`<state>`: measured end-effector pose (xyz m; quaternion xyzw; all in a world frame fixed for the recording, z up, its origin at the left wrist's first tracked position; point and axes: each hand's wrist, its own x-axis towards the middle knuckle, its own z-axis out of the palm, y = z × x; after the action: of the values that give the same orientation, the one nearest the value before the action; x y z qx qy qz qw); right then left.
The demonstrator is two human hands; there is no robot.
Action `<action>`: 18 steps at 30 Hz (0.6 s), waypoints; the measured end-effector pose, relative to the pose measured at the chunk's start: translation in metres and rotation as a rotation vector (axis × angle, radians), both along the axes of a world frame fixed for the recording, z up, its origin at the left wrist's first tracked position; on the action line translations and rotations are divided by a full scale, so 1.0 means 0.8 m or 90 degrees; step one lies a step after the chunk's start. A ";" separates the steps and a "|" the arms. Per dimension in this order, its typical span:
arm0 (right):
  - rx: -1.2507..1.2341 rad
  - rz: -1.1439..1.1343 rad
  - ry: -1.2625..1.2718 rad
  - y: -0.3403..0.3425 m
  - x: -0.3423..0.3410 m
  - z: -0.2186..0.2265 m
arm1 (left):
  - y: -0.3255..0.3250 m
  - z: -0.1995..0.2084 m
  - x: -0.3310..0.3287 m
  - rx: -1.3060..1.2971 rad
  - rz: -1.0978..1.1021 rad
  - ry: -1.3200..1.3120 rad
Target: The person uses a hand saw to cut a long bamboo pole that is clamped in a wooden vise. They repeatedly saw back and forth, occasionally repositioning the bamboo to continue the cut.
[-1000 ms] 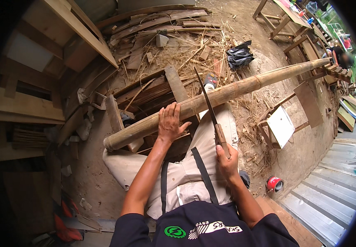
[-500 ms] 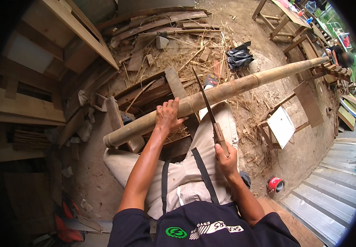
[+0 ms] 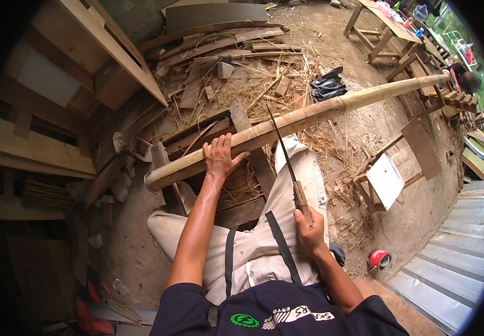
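A long bamboo pole [image 3: 309, 115] runs from the left above my lap to the far right, lying across a wooden frame [image 3: 241, 119]. Near its closer end, my left hand [image 3: 219, 155] lies over the pole, fingers across the top and thumb on the near side. My right hand [image 3: 310, 229] is closed round the wooden handle of a handsaw [image 3: 288, 159]. The saw's dark, narrow blade points away from me and crosses the pole to the right of my left hand; whether its teeth touch the bamboo I cannot tell.
Scrap boards [image 3: 219, 47] and shavings cover the ground ahead, beside a black plastic bag [image 3: 328, 85]. To the right are a small stand with a white panel [image 3: 386, 181], a red can [image 3: 379, 260] and corrugated metal sheets [image 3: 443, 269]. Another person [image 3: 463, 78] is near the pole's far end.
The pole's near part has shifted slightly away from my body. My left hand has moved with it, its fingers now straighter. The saw stays in my right hand, across the pole.
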<state>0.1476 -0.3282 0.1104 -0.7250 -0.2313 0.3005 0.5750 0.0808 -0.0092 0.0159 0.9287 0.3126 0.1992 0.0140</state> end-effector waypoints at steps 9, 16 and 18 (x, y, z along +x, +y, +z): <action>-0.001 0.016 -0.012 0.018 0.005 -0.001 | 0.029 0.010 0.012 -0.087 0.017 0.107; -0.008 0.018 -0.004 0.026 0.004 -0.002 | 0.055 0.032 0.024 -0.260 0.052 0.156; -0.016 0.022 -0.009 0.026 0.004 -0.003 | 0.065 0.038 0.025 -0.324 0.063 0.172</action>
<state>0.1509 -0.3074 0.1078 -0.7302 -0.2437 0.3083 0.5588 0.1009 0.0424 0.0467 0.8971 0.3966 -0.0105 0.1947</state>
